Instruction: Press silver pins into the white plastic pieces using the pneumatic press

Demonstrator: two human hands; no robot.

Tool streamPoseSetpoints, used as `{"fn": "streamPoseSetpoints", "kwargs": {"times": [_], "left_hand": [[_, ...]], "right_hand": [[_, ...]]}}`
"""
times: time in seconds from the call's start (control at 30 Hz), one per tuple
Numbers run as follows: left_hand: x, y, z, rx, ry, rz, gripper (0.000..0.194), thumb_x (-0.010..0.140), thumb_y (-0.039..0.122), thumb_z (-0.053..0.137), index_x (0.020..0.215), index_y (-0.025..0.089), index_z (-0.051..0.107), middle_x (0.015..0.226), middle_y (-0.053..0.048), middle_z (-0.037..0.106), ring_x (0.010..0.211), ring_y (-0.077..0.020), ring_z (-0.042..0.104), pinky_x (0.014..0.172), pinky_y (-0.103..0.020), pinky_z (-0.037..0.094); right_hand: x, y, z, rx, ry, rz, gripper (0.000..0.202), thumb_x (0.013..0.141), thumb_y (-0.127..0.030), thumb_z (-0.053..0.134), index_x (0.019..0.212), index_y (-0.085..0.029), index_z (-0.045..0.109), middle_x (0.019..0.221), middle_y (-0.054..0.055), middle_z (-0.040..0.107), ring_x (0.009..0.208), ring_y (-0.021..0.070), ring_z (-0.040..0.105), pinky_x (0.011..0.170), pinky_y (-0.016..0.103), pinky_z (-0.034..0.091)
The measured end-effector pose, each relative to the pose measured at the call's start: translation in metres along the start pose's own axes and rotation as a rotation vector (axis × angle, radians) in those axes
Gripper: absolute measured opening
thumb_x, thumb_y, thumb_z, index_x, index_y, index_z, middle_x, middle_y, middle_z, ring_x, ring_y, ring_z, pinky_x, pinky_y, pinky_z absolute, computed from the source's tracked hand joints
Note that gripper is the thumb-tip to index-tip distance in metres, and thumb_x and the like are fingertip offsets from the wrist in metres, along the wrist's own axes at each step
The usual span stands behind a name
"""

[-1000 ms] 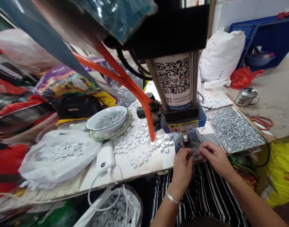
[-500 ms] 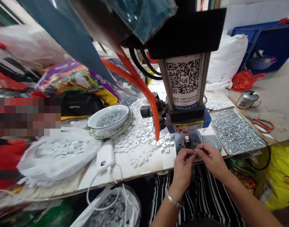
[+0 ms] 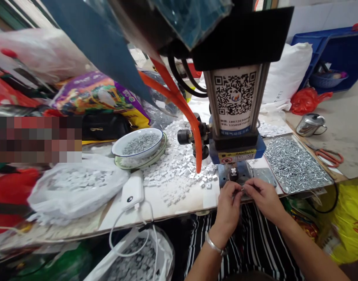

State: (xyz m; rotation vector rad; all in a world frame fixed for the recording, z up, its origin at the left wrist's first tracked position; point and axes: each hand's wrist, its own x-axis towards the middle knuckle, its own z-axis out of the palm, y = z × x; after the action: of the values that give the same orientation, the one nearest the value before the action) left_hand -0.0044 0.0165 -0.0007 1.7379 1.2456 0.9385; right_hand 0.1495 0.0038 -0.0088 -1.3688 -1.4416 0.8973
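My left hand (image 3: 228,207) and my right hand (image 3: 265,199) meet at the table's front edge, thumbs and fingers pinched together. Between their fingertips is a tiny shiny piece (image 3: 242,189), too small to name. Just behind them is the blue metal base (image 3: 223,171) of a pneumatic press, with a black round fixture (image 3: 234,175) bearing a white cross-shaped top. The press cylinder (image 3: 235,93), marked with a QR code, stands above it. To the right of my hands, a shallow tray holds many small metal pins (image 3: 297,164). Small white plastic pieces (image 3: 179,168) lie spread to the left.
An orange air hose (image 3: 196,144) hangs left of the press. A white enamel basin (image 3: 116,150) of metal pins, a white power bank (image 3: 132,189) and a plastic bag (image 3: 41,195) of white pieces are leftward. Scissors (image 3: 329,156) and a metal mug (image 3: 309,125) lie right.
The whole view has shifted slightly, so things appear a little further right. Both hands keep their pinch at the same place before the press base.
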Motion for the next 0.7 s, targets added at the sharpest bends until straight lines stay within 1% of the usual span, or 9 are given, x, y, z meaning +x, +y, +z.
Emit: {"fn": "streamPoseSetpoints", "kwargs": {"times": [0.1, 0.17, 0.3, 0.37, 0.43, 0.5, 0.57, 0.6, 0.7], "left_hand": [[0.001, -0.001, 0.000, -0.129, -0.018, -0.053, 0.010, 0.091, 0.022, 0.054, 0.084, 0.021, 0.061, 0.087, -0.003, 0.061, 0.084, -0.0199, 0.057, 0.077, -0.031, 0.044], [0.001, -0.001, 0.000, -0.122, -0.030, -0.039, 0.015, 0.093, 0.026, 0.053, 0.084, 0.021, 0.063, 0.087, -0.003, 0.061, 0.084, -0.0198, 0.057, 0.078, -0.031, 0.044], [0.000, 0.000, -0.001, -0.028, -0.011, -0.007, 0.019, 0.094, 0.027, 0.052, 0.081, 0.021, 0.066, 0.089, -0.004, 0.062, 0.089, -0.0212, 0.055, 0.084, -0.034, 0.042], [-0.003, 0.000, 0.001, -0.123, -0.026, -0.057, 0.024, 0.096, 0.031, 0.052, 0.077, 0.020, 0.062, 0.083, -0.003, 0.059, 0.083, -0.0199, 0.054, 0.080, -0.032, 0.042], [-0.006, 0.000, 0.003, -0.291, -0.059, -0.126, 0.032, 0.098, 0.038, 0.049, 0.073, 0.019, 0.057, 0.074, -0.001, 0.054, 0.074, -0.0173, 0.051, 0.073, -0.030, 0.042], [-0.008, -0.002, 0.002, -0.378, -0.096, -0.151, 0.039, 0.099, 0.043, 0.046, 0.070, 0.019, 0.054, 0.069, 0.001, 0.051, 0.069, -0.0158, 0.049, 0.069, -0.028, 0.042], [-0.007, -0.007, -0.002, -0.299, -0.098, -0.114, 0.038, 0.099, 0.041, 0.047, 0.071, 0.018, 0.057, 0.071, 0.000, 0.054, 0.071, -0.0164, 0.052, 0.070, -0.029, 0.042], [-0.005, -0.012, -0.006, -0.192, -0.060, -0.083, 0.035, 0.100, 0.038, 0.047, 0.074, 0.018, 0.060, 0.075, -0.002, 0.058, 0.075, -0.0175, 0.055, 0.073, -0.029, 0.043], [0.010, -0.032, -0.021, 0.300, 0.148, -0.044, 0.025, 0.098, 0.018, 0.044, 0.093, 0.019, 0.069, 0.093, -0.008, 0.066, 0.089, -0.0221, 0.059, 0.082, -0.035, 0.042]], "right_hand": [[-0.002, 0.002, 0.004, -0.011, 0.057, -0.056, 0.026, 0.097, -0.042, 0.056, 0.088, -0.021, 0.069, 0.081, 0.003, 0.069, 0.075, 0.0192, 0.062, 0.069, 0.029, 0.047], [-0.002, 0.002, 0.002, -0.048, 0.065, -0.107, 0.026, 0.098, -0.041, 0.056, 0.089, -0.021, 0.069, 0.084, 0.004, 0.070, 0.078, 0.0202, 0.063, 0.072, 0.030, 0.048], [-0.001, 0.001, -0.005, -0.124, -0.048, -0.155, 0.025, 0.100, -0.038, 0.054, 0.087, -0.022, 0.069, 0.081, 0.004, 0.068, 0.075, 0.0199, 0.063, 0.071, 0.031, 0.049], [0.000, 0.002, -0.006, -0.100, -0.084, -0.186, 0.022, 0.100, -0.035, 0.054, 0.094, -0.023, 0.071, 0.088, 0.005, 0.069, 0.082, 0.0206, 0.064, 0.075, 0.032, 0.051], [-0.001, 0.003, -0.004, -0.047, -0.072, -0.246, 0.019, 0.101, -0.033, 0.055, 0.102, -0.023, 0.072, 0.096, 0.007, 0.069, 0.090, 0.0213, 0.065, 0.081, 0.034, 0.052], [-0.003, 0.005, -0.001, -0.004, -0.052, -0.301, 0.017, 0.100, -0.031, 0.057, 0.103, -0.023, 0.072, 0.097, 0.007, 0.068, 0.091, 0.0206, 0.065, 0.082, 0.034, 0.052], [-0.004, 0.006, 0.001, 0.006, -0.034, -0.311, 0.014, 0.100, -0.030, 0.059, 0.097, -0.023, 0.071, 0.092, 0.005, 0.067, 0.087, 0.0193, 0.064, 0.079, 0.032, 0.052], [-0.004, 0.007, 0.002, 0.003, -0.024, -0.302, 0.014, 0.099, -0.029, 0.059, 0.095, -0.023, 0.071, 0.091, 0.004, 0.067, 0.086, 0.0189, 0.064, 0.079, 0.031, 0.051], [-0.005, 0.007, 0.002, -0.015, 0.002, -0.267, 0.013, 0.099, -0.029, 0.059, 0.093, -0.023, 0.069, 0.089, 0.004, 0.066, 0.085, 0.0191, 0.062, 0.077, 0.031, 0.050]]}}
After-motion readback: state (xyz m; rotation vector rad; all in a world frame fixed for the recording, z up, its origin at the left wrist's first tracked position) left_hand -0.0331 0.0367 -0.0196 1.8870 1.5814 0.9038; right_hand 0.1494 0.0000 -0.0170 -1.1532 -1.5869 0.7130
